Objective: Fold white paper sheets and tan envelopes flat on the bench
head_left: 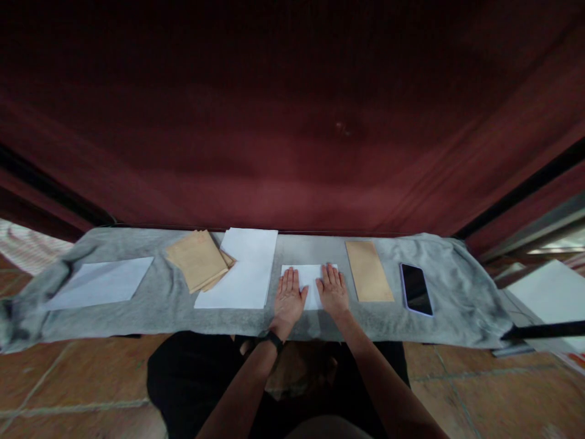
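Left hand (289, 299) and right hand (333, 294) lie flat, gripping nothing, on white paper (312, 297) between larger sheets (251, 265) and brown envelope (369, 272); uneven pressure could skew or crease it on the gray cloth (311, 251).

Along the cloth (159, 311) we go, and at the far left lies a paper (103, 283) on its own! Next, to its right, the envelopes (198, 262) sit piled, their right edge over the left side of the stack (251, 268). Right of that, the sheet (313, 299), left hand (290, 296) across its left side, right hand (333, 291) across its right, a gap between them! Just beyond the right hand, a lone envelope (369, 271), then the phone (417, 289), furthest right of the row. Behind everything, the panel (292, 152).
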The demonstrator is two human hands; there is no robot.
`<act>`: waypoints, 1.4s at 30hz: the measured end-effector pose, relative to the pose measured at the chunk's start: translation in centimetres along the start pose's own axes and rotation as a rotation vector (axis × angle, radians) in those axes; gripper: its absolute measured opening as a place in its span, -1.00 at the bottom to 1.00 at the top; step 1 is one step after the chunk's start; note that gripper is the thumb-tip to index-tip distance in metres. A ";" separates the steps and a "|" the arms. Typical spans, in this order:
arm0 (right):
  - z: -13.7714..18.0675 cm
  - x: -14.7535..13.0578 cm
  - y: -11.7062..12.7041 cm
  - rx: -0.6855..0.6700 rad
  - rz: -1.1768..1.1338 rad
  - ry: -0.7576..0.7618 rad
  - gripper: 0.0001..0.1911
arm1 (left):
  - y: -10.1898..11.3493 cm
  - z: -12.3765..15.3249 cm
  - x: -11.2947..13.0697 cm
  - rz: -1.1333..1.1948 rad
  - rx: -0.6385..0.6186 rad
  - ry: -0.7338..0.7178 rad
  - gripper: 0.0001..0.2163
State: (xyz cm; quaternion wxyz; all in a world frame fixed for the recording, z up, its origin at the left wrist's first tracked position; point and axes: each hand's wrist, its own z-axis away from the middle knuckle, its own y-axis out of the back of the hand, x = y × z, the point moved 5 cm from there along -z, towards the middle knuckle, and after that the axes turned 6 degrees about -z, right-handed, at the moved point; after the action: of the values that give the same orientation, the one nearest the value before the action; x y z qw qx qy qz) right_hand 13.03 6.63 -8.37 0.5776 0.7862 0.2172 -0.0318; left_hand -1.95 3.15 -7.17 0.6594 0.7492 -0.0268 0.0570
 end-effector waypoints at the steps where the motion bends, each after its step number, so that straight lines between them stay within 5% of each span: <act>1: 0.1 0.3 0.0 0.010 0.001 -0.002 -0.43 | 0.0 0.1 -0.2 0.002 0.007 0.010 -0.40; 11: 1.4 1.6 0.5 0.064 0.014 -0.032 -0.40 | 0.4 0.7 -0.2 -0.005 0.101 0.128 -0.44; 18: 1.3 1.4 0.6 -0.014 0.025 -0.057 -0.40 | -0.8 0.3 3.7 0.056 0.031 -0.067 -0.47; 25: 1.0 0.8 1.0 0.030 0.011 -0.072 -0.41 | -0.6 0.8 2.1 0.011 0.022 -0.090 -0.46; 33: 0.2 -3.5 -0.5 -0.177 -0.087 0.108 -0.46 | -1.0 0.6 2.1 0.010 -0.048 -0.180 -0.44; 42: 0.6 -0.8 -0.3 -0.085 -0.013 0.077 -0.43 | -0.7 0.4 1.0 0.030 -0.013 -0.121 -0.46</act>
State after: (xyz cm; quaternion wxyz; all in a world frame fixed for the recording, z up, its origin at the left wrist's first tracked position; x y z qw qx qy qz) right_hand 12.28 5.87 -8.58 0.6014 0.7602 0.2455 0.0037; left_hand -0.89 2.88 -7.76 0.6604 0.7465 -0.0781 0.0211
